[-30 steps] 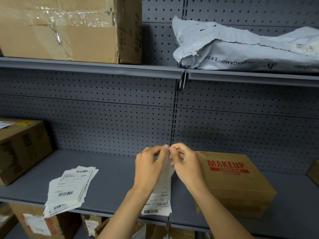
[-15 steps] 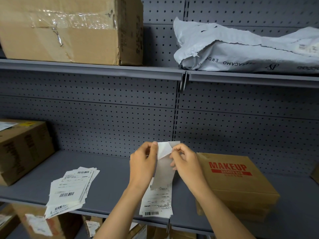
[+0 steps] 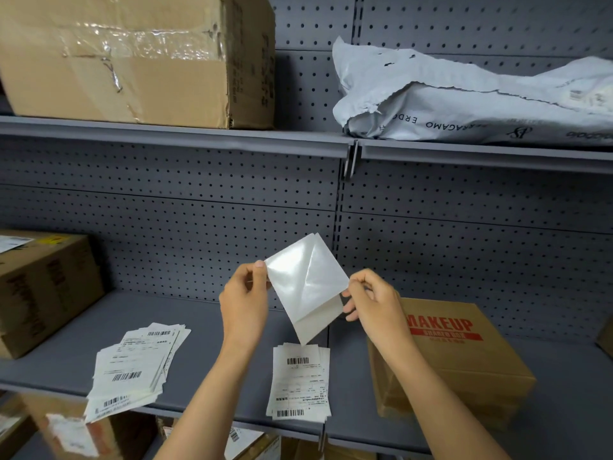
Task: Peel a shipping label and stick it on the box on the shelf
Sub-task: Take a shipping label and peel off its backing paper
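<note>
Label print side hidden; stack text too small; left box cut by edge.

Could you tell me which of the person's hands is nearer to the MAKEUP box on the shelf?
The right hand. It is held in the air just above the MAKEUP box's near-left corner, pinching the shipping label. The left hand grips the label's other side, farther left of the box.
</note>
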### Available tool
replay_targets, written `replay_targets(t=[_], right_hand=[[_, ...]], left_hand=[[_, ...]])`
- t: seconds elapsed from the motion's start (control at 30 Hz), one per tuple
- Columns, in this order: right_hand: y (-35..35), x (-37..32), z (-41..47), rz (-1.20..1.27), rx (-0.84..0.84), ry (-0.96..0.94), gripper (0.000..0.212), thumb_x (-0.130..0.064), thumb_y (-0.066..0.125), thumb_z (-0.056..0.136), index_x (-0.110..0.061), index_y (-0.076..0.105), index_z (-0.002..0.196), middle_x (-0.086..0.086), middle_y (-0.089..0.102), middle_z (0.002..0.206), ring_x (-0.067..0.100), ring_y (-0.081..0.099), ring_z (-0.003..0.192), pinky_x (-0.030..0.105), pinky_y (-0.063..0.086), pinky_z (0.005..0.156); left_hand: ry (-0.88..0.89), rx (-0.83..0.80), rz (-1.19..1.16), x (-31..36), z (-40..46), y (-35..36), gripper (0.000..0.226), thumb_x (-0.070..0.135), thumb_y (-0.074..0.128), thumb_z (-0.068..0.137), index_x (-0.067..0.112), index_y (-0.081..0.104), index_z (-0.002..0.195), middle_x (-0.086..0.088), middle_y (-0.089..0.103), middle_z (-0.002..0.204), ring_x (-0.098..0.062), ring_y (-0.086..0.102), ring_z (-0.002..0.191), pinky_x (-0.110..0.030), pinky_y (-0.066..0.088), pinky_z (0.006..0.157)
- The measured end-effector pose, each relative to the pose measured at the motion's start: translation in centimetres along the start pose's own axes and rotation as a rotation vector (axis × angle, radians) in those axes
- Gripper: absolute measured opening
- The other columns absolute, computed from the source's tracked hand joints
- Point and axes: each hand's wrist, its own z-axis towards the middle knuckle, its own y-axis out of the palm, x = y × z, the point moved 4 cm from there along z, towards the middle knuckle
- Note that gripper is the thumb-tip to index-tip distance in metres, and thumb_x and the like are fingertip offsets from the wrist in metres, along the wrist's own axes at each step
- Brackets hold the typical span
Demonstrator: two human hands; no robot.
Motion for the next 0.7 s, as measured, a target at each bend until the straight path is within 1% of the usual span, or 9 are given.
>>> replay_targets(t=[0.03,0.1,0.17,0.23,0.37,0.5,0.57,0.63,0.7], right_hand=[[-0.2,0.0,0.1,0.006,0.009,0.007,0.017,-0.017,0.053,0.095,-0.015,0.064,0.081,0.003,0.071,0.074,0.01,0.065,0.057,0.032,0.06,0.059],[-0.5,-0.1,0.2,0.04,0.023,0.018,0.019,-0.014,0.052,0.095,-0.014,0.063,0.08,-0.001,0.069,0.074,0.013,0.064,0.058,0.031,0.058,0.057],[-1.0,0.0,0.4,0.054,0.041,0.023,0.02,-0.012,0.051,0.095,-0.014,0.063,0.079,0.0,0.069,0.073,0.017,0.064,0.059,0.035,0.059,0.058],[-1.4,0.2,0.6,0.065,0.053,0.031,0.02,-0.012,0.051,0.094,-0.014,0.063,0.078,-0.001,0.069,0.072,0.019,0.065,0.059,0.041,0.059,0.061],[-2.2,0.6,0.7,0.094,0.085,0.043,0.022,-0.011,0.05,0.095,-0.015,0.062,0.078,-0.002,0.069,0.076,0.019,0.064,0.06,0.041,0.059,0.061],[-3.0,0.8,0.6,0.099,0.107,0.052,0.022,-0.011,0.05,0.096,-0.015,0.062,0.079,0.002,0.07,0.079,0.022,0.065,0.061,0.046,0.059,0.064],[-3.5,0.8,0.4,0.114,0.119,0.063,0.022,-0.012,0.049,0.097,-0.015,0.062,0.081,0.003,0.07,0.08,0.024,0.064,0.061,0.048,0.058,0.065],[-4.0,0.6,0.3,0.147,0.124,0.079,0.022,-0.014,0.046,0.099,-0.017,0.062,0.084,0.007,0.07,0.084,0.026,0.063,0.061,0.045,0.056,0.06],[-4.4,0.3,0.2,0.195,0.134,0.091,0.022,-0.015,0.043,0.101,-0.017,0.061,0.088,0.009,0.069,0.088,0.025,0.062,0.06,0.037,0.053,0.053]], left_hand=[[-0.003,0.006,-0.004,0.1,0.1,-0.1,0.03,0.042,0.047,0.103,0.027,0.067,0.087,0.008,0.075,0.082,-0.019,0.072,0.087,-0.041,0.056,0.087],[-0.011,0.017,-0.007,0.3,0.2,-0.3,0.032,0.041,0.047,0.104,0.022,0.068,0.088,0.005,0.075,0.084,-0.02,0.07,0.088,-0.032,0.053,0.077],[-0.01,0.032,-0.012,0.5,0.3,-0.6,0.034,0.04,0.046,0.104,0.017,0.067,0.089,0.003,0.075,0.087,-0.02,0.068,0.086,-0.025,0.047,0.069],[0.0,0.046,-0.01,0.6,0.4,-0.8,0.036,0.04,0.046,0.104,0.014,0.067,0.091,0.0,0.075,0.089,-0.019,0.065,0.082,-0.022,0.044,0.067],[0.008,0.07,0.008,0.6,0.8,-1.3,0.038,0.04,0.046,0.104,0.011,0.067,0.092,-0.011,0.074,0.09,-0.017,0.059,0.076,-0.021,0.042,0.068],[0.006,0.093,0.014,0.6,1.3,-1.9,0.037,0.04,0.046,0.104,0.012,0.067,0.092,0.0,0.074,0.091,-0.005,0.059,0.075,-0.021,0.041,0.067],[0.004,0.109,-0.005,0.6,1.4,-2.3,0.039,0.04,0.046,0.104,0.01,0.066,0.092,0.003,0.07,0.086,-0.007,0.056,0.071,-0.023,0.042,0.066],[-0.01,0.136,-0.025,0.7,1.4,-2.6,0.04,0.04,0.045,0.104,0.006,0.064,0.093,0.0,0.06,0.076,-0.009,0.049,0.065,-0.025,0.041,0.064],[-0.013,0.158,-0.032,0.7,1.4,-2.8,0.04,0.038,0.045,0.104,0.005,0.063,0.093,-0.001,0.055,0.074,-0.01,0.046,0.064,-0.026,0.039,0.064]])
